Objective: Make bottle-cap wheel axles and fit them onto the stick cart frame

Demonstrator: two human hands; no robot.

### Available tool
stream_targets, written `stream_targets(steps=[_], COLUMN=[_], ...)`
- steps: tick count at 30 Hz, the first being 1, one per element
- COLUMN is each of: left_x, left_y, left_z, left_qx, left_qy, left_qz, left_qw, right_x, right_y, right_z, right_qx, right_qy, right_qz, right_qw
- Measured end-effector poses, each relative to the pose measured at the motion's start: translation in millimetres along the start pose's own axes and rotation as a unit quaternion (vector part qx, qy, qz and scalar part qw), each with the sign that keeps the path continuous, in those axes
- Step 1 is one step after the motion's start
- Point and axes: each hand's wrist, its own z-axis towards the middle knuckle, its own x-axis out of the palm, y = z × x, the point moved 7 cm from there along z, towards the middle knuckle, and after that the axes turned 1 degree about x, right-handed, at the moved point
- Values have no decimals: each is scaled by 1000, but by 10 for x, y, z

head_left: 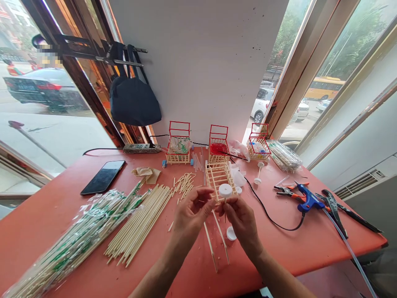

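I observed that the right hand (243, 217) pinched a thin stick (225, 218) between closed fingertips directly beneath the white disc (225, 190), apparently keeping the disc unobstructed, while the left hand (192, 211), half-curled, any hold indeterminable, was positioned just left, nearer than the wooden frame (223, 171).

On the smooth worktop (313, 248) lie wooden sticks (139, 225), a glossy phone (104, 178) and a plastic glue gun (310, 199); above it, a smooth plastic disc (225, 190) and matt cloth bag (135, 101).
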Motion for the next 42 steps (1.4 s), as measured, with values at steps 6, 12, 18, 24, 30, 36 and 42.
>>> stream_targets(steps=[6, 12, 18, 24, 30, 36, 42], left_x=[-487, -772, -507, -105, 28, 39, 37], left_y=[-204, -427, -454, -215, -92, -94, -108], left_z=[5, -43, 35, -12, -44, -56, -58], left_qx=[54, 130, 181, 143, 101, 95, 104], left_qy=[-130, -242, -150, -5, 20, 28, 28], left_qz=[73, 156, 129, 108, 84, 75, 73], left_qw=[987, 949, 963, 984, 991, 992, 991], right_x=[-36, -23, -7, 28, 27, 44, 55], right_y=[20, -4, 8, -18, -38, 19, 28], right_z=[31, 38, 16, -15, -35, -38, -26], right_qx=[11, 19, 7, -6, -11, -32, -30], right_qy=[-6, -1, -1, 5, 6, 10, 11], right_qz=[8, 7, -1, -23, -82, -96, -100], right_qw=[1000, 1000, 1000, 1000, 997, 995, 994])
